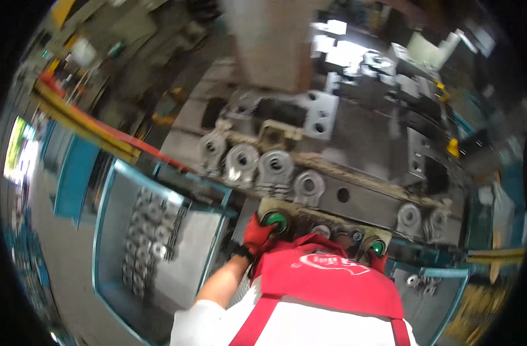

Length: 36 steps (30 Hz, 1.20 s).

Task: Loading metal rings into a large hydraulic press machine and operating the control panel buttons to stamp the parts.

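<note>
My left hand (pixel 256 232), in a red glove, is at the left green push button (pixel 275 221), which sits in a round guard ring on a control panel (pixel 301 213). Its visible fingers are apart, with one reaching onto the button; nothing is held. My right hand (pixel 380 262), also red-gloved, is beside the right green push button (pixel 377 248). The red apron hides most of that hand, so its fingers cannot be made out. Several grey metal ring-shaped parts, including one part (pixel 276 167), stand along the machine edge beyond the panel.
A blue-rimmed bin (pixel 104 230) at left holds rows of metal ring parts (pixel 154 230). A smaller bin (pixel 462 282) at right contains a few more. Behind the panel lies the machine bed (pixel 370 141), with a large blurred column (pixel 269 46) above. A yellow-and-red rail (pixel 96 124) crosses at left.
</note>
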Each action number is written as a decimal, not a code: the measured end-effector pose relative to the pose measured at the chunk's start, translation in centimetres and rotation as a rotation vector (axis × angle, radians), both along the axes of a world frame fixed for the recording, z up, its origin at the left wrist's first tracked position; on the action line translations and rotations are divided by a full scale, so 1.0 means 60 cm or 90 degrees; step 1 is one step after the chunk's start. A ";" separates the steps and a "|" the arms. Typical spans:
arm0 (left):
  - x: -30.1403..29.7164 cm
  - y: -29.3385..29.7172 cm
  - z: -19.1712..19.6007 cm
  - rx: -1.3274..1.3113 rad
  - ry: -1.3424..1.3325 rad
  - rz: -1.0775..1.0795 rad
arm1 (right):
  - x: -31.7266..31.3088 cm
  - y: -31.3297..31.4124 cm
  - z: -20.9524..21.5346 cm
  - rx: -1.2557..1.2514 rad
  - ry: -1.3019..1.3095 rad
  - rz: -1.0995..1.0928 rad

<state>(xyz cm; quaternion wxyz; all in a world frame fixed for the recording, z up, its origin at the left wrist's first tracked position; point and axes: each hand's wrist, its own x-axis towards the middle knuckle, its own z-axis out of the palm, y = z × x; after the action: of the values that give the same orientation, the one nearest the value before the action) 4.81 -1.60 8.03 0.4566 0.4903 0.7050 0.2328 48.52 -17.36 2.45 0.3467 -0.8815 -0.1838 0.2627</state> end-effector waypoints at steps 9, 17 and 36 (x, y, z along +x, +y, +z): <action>-0.015 0.002 -0.058 0.062 -0.180 0.035 | -0.047 0.011 0.054 -0.065 -0.072 -0.019; -0.001 -0.001 -0.001 0.060 0.013 0.016 | -0.033 -0.011 0.016 -0.037 -0.073 -0.009; 0.021 0.063 0.192 0.012 0.329 -0.401 | -0.020 -0.015 -0.006 -0.019 -0.016 0.016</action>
<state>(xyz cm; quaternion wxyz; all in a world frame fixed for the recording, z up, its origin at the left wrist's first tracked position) 6.09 2.15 19.57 0.3087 0.7285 0.6100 -0.0431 47.32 -18.23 2.10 0.3277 -0.8875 -0.1949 0.2586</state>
